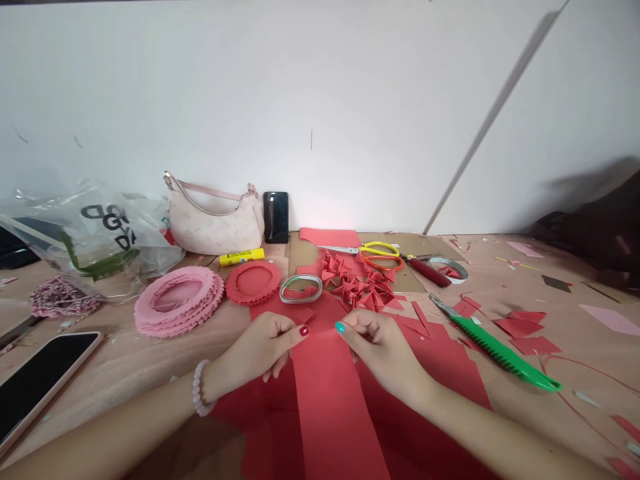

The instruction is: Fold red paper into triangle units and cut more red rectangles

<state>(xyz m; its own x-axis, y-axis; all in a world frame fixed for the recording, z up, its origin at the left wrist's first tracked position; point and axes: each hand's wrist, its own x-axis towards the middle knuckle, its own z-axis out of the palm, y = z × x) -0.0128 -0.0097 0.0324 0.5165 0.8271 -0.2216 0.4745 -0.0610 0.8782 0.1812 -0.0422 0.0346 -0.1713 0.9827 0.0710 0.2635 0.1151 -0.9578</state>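
Note:
My left hand (pixel 257 350) and my right hand (pixel 380 350) meet above the table, their fingertips pinching the far end of a long red paper strip (pixel 327 400) from either side. The strip runs toward me over loose red paper sheets (pixel 425 380). A beaded bracelet (pixel 200 388) circles my left wrist. Just beyond my fingers lies an oval paper band (pixel 301 289), beside a heap of folded red paper triangles (pixel 357 283). To the right of my right hand rests a green craft knife (pixel 500 353).
Pink paper rings (pixel 177 301), a red paper ring (pixel 253 282), yellow-handled scissors (pixel 377 249), a tape roll (pixel 449 269) and a glue stick (pixel 241 257) lie ahead. A handbag (pixel 213 220), an upright phone (pixel 276 217), a plastic bag (pixel 100 233) and another phone (pixel 40 387) stand farther out.

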